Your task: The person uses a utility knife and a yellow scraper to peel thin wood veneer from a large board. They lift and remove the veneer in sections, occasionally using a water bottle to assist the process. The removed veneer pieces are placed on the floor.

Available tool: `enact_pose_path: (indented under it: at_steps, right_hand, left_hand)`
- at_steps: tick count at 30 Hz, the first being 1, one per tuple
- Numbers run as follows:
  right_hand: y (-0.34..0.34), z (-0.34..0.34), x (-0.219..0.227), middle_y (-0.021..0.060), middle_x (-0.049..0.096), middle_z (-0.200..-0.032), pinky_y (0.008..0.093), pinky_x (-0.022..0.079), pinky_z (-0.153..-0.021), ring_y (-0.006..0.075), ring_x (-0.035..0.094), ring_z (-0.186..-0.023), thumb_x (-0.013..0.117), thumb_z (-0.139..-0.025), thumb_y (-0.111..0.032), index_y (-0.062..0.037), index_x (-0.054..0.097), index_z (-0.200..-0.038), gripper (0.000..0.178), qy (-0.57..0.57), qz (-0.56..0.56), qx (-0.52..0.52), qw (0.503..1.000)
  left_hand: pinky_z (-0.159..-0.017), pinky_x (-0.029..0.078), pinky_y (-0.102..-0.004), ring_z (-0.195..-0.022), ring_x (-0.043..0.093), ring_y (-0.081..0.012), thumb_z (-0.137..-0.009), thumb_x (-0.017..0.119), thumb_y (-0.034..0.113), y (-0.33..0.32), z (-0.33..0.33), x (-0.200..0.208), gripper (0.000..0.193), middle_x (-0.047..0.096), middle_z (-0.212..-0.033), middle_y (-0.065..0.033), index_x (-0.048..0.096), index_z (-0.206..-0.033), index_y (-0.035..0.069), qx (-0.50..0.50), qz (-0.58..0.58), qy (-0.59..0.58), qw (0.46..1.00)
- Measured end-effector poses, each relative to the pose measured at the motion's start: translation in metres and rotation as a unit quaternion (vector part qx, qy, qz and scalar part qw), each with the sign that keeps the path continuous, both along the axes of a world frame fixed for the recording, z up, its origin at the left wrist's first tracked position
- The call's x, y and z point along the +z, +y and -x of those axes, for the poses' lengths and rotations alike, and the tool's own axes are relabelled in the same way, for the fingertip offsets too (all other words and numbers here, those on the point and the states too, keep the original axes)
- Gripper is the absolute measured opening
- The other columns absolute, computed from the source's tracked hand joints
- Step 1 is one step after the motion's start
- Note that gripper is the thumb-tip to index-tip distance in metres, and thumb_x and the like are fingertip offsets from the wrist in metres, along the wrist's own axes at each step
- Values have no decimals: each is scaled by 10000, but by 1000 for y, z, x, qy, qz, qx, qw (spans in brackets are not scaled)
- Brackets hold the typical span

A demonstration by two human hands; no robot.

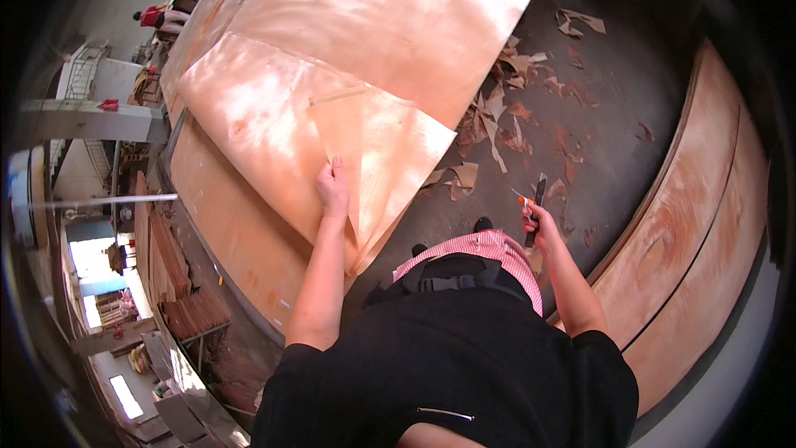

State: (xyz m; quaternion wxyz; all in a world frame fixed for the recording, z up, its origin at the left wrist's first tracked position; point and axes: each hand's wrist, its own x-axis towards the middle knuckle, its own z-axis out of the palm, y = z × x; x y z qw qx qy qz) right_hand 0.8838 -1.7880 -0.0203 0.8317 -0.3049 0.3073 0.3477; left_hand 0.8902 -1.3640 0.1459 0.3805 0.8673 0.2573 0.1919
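My left hand [333, 189] is closed on the edge of a thin wood veneer sheet [249, 108], which is folded and creased over the stack below it. A pointed flap [338, 129] of veneer rises just beyond the fingers, and the folds come together near the stack's front corner. Out to the right, over the floor, my right hand [541, 228] grips a long, dark, flat tool like a knife [541, 191]. A small orange-and-white piece [525, 201] shows at the same fingers; its kind is unclear.
Torn veneer scraps [497, 116] litter the dark floor [613, 99] right of the stack. Large curved-looking wood sheets [688, 232] lie at the far right. Boards [195, 315] are piled at the left, and another person [153, 17] is in the far left background.
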Motion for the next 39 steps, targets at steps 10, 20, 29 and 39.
enact_pose_path:
  at_steps: [10,20,29,39]
  right_hand:
    - [34,-15,26,-47,442,-629,152,210,-372,15,267,-420,478,-831,-148,-72,500,-895,101,-76,-11,108,991]
    - [77,-6,84,-30,486,-629,157,224,-372,15,283,-406,501,-839,-157,-62,513,-944,141,-154,-136,179,962]
    - [143,11,141,-22,451,-593,177,224,-388,40,329,-433,560,-788,-194,-65,509,-824,143,-210,-98,297,926]
    - [235,42,164,-27,402,-564,195,224,-393,54,296,-413,577,-778,-250,-66,497,-764,202,-224,-93,439,865]
  left_hand:
    - [-659,450,-258,-734,527,-133,-836,509,168,98,73,91,191,531,-810,-45,502,-926,0,151,302,-286,897]
    - [-861,404,-412,-1027,472,-261,-867,441,205,158,207,110,317,487,-1128,-120,446,-1118,13,289,335,-453,774]
    - [-958,298,-407,-1134,383,-255,-892,373,271,164,310,65,397,408,-1238,-110,384,-1202,23,398,377,-486,681]
    - [-874,387,-346,-1025,490,-230,-863,432,215,153,420,-69,314,506,-1128,-81,462,-1119,35,410,421,-535,607]
